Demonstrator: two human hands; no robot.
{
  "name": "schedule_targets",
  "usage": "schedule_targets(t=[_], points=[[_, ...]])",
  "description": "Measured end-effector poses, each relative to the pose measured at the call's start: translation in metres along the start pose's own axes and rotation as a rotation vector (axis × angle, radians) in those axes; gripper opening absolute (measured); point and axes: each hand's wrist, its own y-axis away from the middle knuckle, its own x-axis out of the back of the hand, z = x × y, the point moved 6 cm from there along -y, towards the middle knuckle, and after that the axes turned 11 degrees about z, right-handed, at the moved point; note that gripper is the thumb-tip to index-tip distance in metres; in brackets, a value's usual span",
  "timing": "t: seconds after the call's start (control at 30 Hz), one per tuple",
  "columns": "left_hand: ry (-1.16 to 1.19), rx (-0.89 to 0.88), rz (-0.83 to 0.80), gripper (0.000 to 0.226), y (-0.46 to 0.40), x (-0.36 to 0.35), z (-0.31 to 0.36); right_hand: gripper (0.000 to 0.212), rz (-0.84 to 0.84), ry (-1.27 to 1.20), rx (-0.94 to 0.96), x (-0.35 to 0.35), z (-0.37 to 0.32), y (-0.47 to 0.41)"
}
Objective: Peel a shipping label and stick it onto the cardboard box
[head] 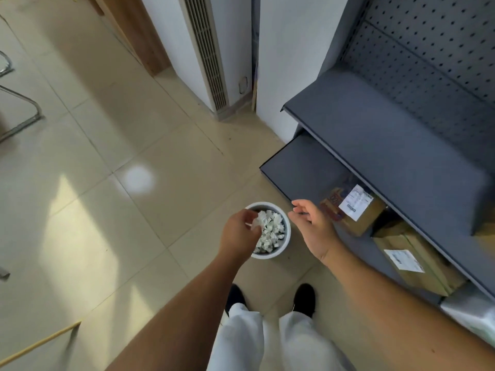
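My left hand (238, 234) is over a small white waste bin (281, 251) on the floor, fingers closed on a crumpled white paper scrap (257, 222) at the bin's rim. The bin is full of crumpled white paper. My right hand (312, 223) hovers to the right of the bin, fingers loosely apart, holding nothing. On the bottom shelf to the right lie two cardboard boxes: one (364, 215) with a white shipping label (355, 201) on top, and a nearer one (420, 266) with its own white label (404, 260).
A dark grey shelving unit (388, 145) with a pegboard back fills the right side. A tall white air conditioner (211, 49) stands against the wall ahead. Metal chair legs (24, 113) are at the left. My feet (302, 298) stand on beige floor tiles.
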Motion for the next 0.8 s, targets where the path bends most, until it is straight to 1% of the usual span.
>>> schedule_targets(t=[0.07,0.13,0.3,0.37,0.43,0.47,0.57,0.6,0.7,0.8], points=[[0.015,0.002,-0.028,0.035,-0.002,-0.011,-0.009,0.032,0.002,0.006,-0.011,-0.002,0.011,-0.004],[0.021,0.011,-0.055,0.041,-0.003,-0.024,-0.019,0.032,0.004,0.016,-0.023,-0.003,0.027,-0.008],[0.007,0.031,-0.083,0.042,-0.002,-0.038,-0.032,0.033,0.0,0.04,-0.035,-0.001,0.051,-0.006],[-0.004,0.034,-0.082,0.041,-0.001,-0.037,-0.032,0.043,0.002,0.043,-0.038,0.003,0.053,-0.002],[-0.007,0.037,-0.078,0.041,0.002,-0.034,-0.029,0.051,0.011,0.042,-0.036,0.007,0.051,0.001],[-0.009,0.03,-0.072,0.04,0.003,-0.031,-0.026,0.049,0.011,0.041,-0.031,0.009,0.049,0.002],[-0.01,0.008,-0.055,0.038,0.009,-0.023,-0.016,0.032,0.012,0.02,-0.017,0.015,0.042,0.006],[-0.009,0.001,-0.05,0.038,0.011,-0.02,-0.011,0.031,0.009,0.015,-0.011,0.017,0.037,0.008],[0.011,-0.02,-0.035,0.038,0.02,-0.007,0.005,0.037,0.002,0.006,0.001,0.026,0.02,0.016],[0.046,-0.043,-0.014,0.036,0.032,0.006,0.027,0.039,0.014,-0.042,-0.001,0.038,0.005,0.03]])
